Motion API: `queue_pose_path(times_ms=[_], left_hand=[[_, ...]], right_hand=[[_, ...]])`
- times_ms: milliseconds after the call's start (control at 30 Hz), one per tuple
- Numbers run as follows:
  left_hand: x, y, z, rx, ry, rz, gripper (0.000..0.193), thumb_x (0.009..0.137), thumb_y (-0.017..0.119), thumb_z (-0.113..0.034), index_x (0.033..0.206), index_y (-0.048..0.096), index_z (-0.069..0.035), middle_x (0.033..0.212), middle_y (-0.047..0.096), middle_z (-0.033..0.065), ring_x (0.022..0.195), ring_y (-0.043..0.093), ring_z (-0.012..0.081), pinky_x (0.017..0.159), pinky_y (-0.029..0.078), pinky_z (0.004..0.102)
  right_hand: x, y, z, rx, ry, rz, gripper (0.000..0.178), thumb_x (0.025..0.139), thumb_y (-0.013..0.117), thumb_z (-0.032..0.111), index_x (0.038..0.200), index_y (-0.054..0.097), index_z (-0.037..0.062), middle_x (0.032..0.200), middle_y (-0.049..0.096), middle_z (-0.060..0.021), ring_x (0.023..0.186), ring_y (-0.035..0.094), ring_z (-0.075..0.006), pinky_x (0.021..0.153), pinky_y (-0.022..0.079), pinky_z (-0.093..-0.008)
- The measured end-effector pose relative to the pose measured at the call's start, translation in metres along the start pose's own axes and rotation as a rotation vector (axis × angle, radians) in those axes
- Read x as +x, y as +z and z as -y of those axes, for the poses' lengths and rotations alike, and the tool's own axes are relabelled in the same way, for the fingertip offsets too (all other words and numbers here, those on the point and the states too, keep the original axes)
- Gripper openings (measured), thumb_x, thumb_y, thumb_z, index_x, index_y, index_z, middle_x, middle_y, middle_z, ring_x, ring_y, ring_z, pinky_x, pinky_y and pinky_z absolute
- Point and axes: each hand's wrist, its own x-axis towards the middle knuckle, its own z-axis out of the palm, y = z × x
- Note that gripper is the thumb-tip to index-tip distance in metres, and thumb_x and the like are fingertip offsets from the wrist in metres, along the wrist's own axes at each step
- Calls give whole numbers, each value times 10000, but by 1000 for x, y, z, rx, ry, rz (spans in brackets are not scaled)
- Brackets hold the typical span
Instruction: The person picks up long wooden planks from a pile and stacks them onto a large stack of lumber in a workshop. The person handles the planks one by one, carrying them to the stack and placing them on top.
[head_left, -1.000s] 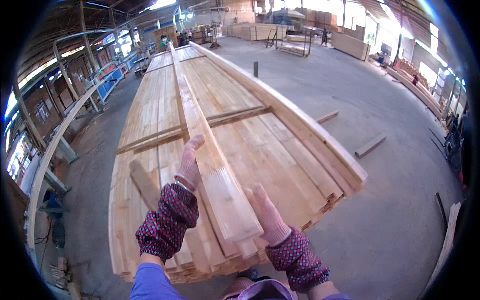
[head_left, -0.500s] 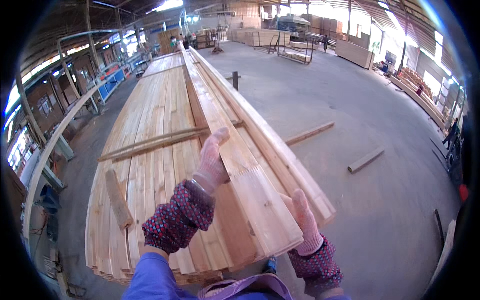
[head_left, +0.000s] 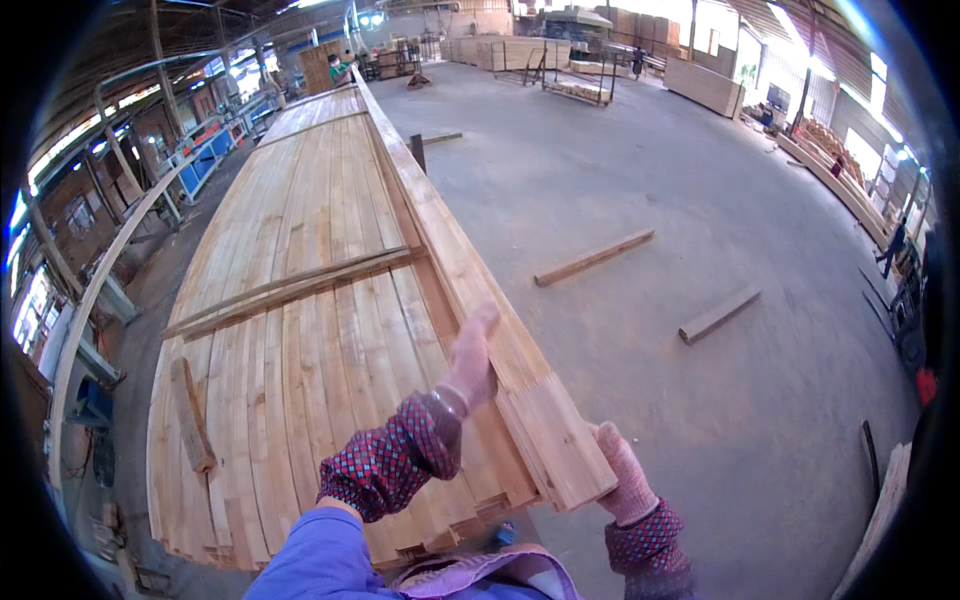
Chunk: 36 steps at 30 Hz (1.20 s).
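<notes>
Long pale wooden board [head_left: 458, 265]: five to eleven o'clock, edging broad pale-plank stack [head_left: 300, 220]. My left grip [head_left: 470, 368], right grip [head_left: 626, 480]: holding near end. Hazard: overpushing could tip it toward three o'clock.

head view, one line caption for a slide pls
Gloved left hand and right hand flank a long board at the right edge of a plank stack.

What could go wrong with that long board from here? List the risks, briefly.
The long board lies along the right edge of the stack of planks, so an outward push might send it onto the floor. The right hand is at the outer side of its near end and could be pinched or struck if it slips. A short wooden stick on the stack's left might get knocked off.
</notes>
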Motion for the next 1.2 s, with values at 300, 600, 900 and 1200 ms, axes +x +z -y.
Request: queue_pose_path(times_ms=[300, 600, 900, 1200], left_hand=[[17, -66, 85, 464, 265, -68, 889, 901, 663, -275, 1473, 79, 73, 1343, 465, 170, 1189, 520, 224, 995, 439, 286], [-10, -86, 115, 875, 376, -17, 792, 958, 470, -396, 1450, 122, 117, 1470, 286, 235, 1351, 322, 315, 1127, 251, 360], [-33, -92, 216, 260, 97, -53, 522, 1005, 369, -419, 1261, 495, 18, 1197, 579, 190, 1079, 603, 281, 918, 503, 392], [-21, -86, 233, 380, 109, -260, 258, 962, 470, -250, 1064, 592, -47, 947, 663, 160, 833, 673, 284, 695, 567, 410]], right_hand=[[2, -29, -13, -738, -12, -39, 518, 1012, 361, 459, 1231, 588, 48, 1060, 675, -113, 964, 649, -192, 828, 512, -345], [14, -3, 82, -1169, -54, -472, 412, 1004, 441, 386, 1218, 629, 89, 1069, 679, -142, 962, 663, -196, 823, 511, -364], [73, -32, -33, 214, 566, -80, 715, 901, 458, 660, 1331, 507, 90, 1186, 637, -116, 1039, 624, -271, 874, 529, -432], [82, -52, -57, 220, 588, -103, 745, 891, 417, 692, 1342, 500, 105, 1196, 631, -116, 1028, 623, -299, 888, 520, -466]])
